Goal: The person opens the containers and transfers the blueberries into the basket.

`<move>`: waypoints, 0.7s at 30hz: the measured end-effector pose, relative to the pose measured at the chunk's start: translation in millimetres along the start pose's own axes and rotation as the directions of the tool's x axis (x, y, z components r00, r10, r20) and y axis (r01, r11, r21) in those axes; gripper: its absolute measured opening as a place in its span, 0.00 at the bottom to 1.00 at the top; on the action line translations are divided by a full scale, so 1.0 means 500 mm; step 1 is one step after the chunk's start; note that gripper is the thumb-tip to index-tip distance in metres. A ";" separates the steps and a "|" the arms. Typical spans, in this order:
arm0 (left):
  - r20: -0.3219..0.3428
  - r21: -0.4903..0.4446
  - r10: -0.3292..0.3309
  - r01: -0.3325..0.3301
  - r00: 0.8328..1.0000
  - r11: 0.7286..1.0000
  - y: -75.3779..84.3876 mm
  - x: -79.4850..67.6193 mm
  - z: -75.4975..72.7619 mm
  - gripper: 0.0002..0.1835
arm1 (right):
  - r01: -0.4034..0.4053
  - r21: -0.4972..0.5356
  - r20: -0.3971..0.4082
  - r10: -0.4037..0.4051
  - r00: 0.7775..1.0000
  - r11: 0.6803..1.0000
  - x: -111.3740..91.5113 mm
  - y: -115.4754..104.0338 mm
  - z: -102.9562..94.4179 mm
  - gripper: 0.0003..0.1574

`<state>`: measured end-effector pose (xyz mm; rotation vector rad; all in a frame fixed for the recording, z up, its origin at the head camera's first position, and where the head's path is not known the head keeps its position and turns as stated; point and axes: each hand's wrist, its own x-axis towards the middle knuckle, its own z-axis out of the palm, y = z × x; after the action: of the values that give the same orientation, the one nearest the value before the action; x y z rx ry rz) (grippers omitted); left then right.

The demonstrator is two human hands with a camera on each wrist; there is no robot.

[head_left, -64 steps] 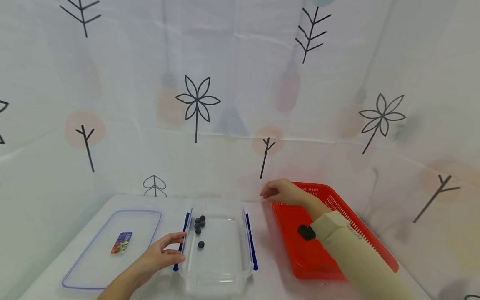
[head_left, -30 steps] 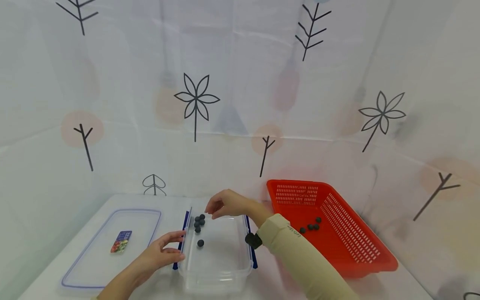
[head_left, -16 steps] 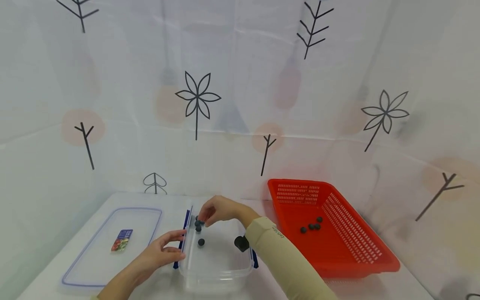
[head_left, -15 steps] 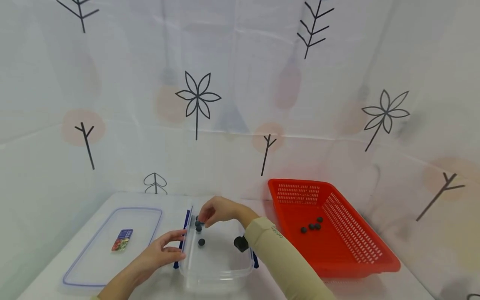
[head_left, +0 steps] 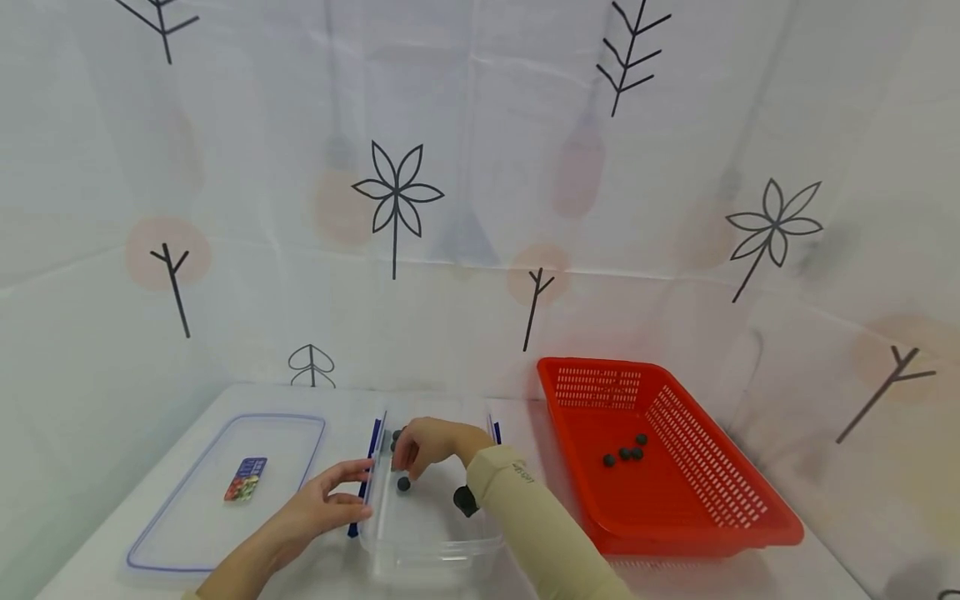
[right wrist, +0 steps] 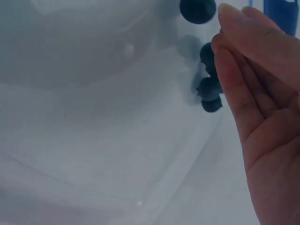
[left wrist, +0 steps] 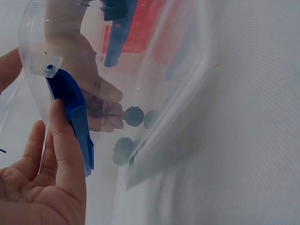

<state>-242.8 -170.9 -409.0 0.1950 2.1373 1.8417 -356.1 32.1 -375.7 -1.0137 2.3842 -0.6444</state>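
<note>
In the head view, my left hand [head_left: 318, 508] rests its extended fingertips and thumb against the left side of a clear plastic container [head_left: 435, 550]. The left wrist view shows a fingertip at the container's blue latch [left wrist: 77, 110]. My right hand [head_left: 427, 442] reaches down inside the container, fingers bent and fingertips close together among dark blueberries. One blueberry [head_left: 403, 483] lies just below those fingertips; others [head_left: 397, 435] sit behind the hand along the left wall. In the right wrist view, several blueberries [right wrist: 211, 89] lie beside the fingers [right wrist: 232, 79]. I cannot tell whether a blueberry is pinched.
To the right stands a red perforated basket [head_left: 675, 500] with several blueberries [head_left: 625, 453] on its floor. A clear lid [head_left: 180, 542] with a blue rim and a printed label [head_left: 246, 479] lies on the white table at left. A patterned curtain [head_left: 480, 250] hangs behind.
My right hand has come from over the red basket into the clear container, then shifted toward the near side along its left wall. My left hand has stayed at the container's side.
</note>
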 end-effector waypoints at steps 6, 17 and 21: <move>-0.012 0.007 -0.014 0.014 1.000 1.000 0.003 0.000 0.002 0.38 | -0.028 -0.109 0.030 0.031 0.999 0.994 0.004 -0.006 0.014 0.12; -0.023 0.015 -0.026 0.026 0.999 1.000 0.006 -0.006 0.005 0.38 | -0.043 -0.191 0.053 0.054 0.997 0.981 0.005 -0.011 0.020 0.09; -0.007 0.013 -0.013 0.013 1.000 1.000 0.005 -0.004 0.005 0.38 | -0.045 -0.152 0.027 0.050 0.998 0.987 -0.001 -0.006 0.009 0.09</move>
<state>-240.2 -168.6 -406.3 0.1781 2.1503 1.8243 -351.4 29.5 -377.6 -1.0174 2.4528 -0.4323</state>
